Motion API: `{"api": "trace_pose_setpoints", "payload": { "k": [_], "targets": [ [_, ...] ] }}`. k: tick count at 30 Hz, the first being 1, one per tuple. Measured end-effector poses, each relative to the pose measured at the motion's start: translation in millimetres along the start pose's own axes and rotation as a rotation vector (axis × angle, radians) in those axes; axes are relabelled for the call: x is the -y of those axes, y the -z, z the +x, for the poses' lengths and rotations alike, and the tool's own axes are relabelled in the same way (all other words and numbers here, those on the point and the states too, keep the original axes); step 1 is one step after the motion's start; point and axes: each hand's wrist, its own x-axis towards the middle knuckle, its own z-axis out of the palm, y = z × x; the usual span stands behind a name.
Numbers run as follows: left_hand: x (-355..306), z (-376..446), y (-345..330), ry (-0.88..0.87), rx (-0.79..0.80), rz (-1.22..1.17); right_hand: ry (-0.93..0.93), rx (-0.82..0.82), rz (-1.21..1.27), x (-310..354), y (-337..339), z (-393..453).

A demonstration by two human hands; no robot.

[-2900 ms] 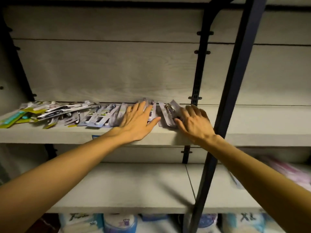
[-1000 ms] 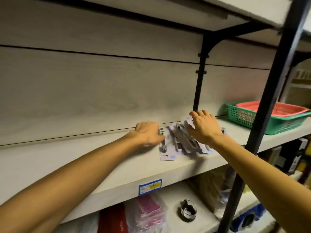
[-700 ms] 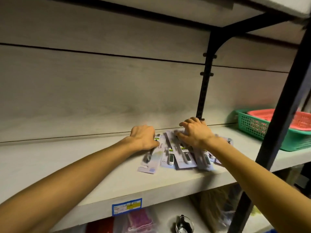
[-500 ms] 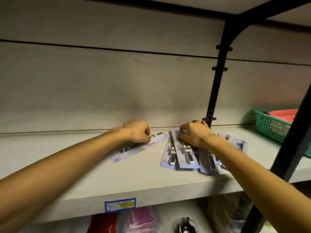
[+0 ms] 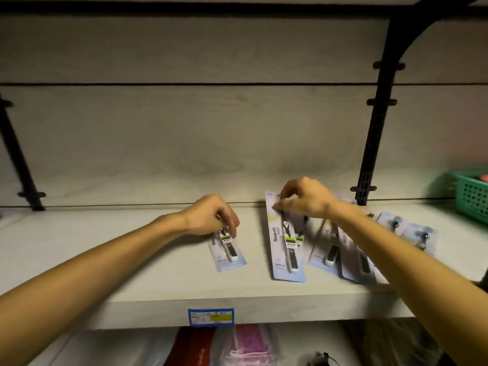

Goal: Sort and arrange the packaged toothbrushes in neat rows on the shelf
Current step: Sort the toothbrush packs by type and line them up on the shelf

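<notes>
Left hand [image 5: 211,216] comes in from my lower left and sits curled over the top end of a single pack [image 5: 227,250], fingertips pinching it against the shelf [image 5: 158,262]. That pack lies alone, flat, its foot pointing toward me, well apart from the rest.

Nearest me, on the shelf's front edge, I see a blue price tag [image 5: 211,317].

My right hand [image 5: 303,199] reaches in from the lower right and pinches the top corner of a second pack [image 5: 286,247], the one printed "Niepoth"; I think that far end is raised slightly off the board, though blur makes it hard to be sure. Its lower end rests near the shelf's front.

Just right of it, partly under my right forearm, more packs [image 5: 332,253] lie overlapping and fanned at a slant. Farther right two more packs [image 5: 406,229] lie side by side, too smeared for me to read.

Behind all of this the pale back panel [image 5: 184,141] rises, with a black upright [image 5: 375,133] at the right. At the far right edge sits a green basket [image 5: 472,194].
</notes>
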Motion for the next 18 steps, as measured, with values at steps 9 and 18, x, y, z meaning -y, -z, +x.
{"api": "trace_pose_setpoints", "payload": {
  "k": [9,18],
  "targets": [
    [42.2,-0.3,9.1,0.244,-0.395,0.035,0.057,0.072,-0.129,54.3,-41.5,21.8],
    [37.7,13.8,-5.7,0.273,-0.273,0.276,0.07,0.219,-0.089,50.3,-57.5,17.7]
  ]
}}
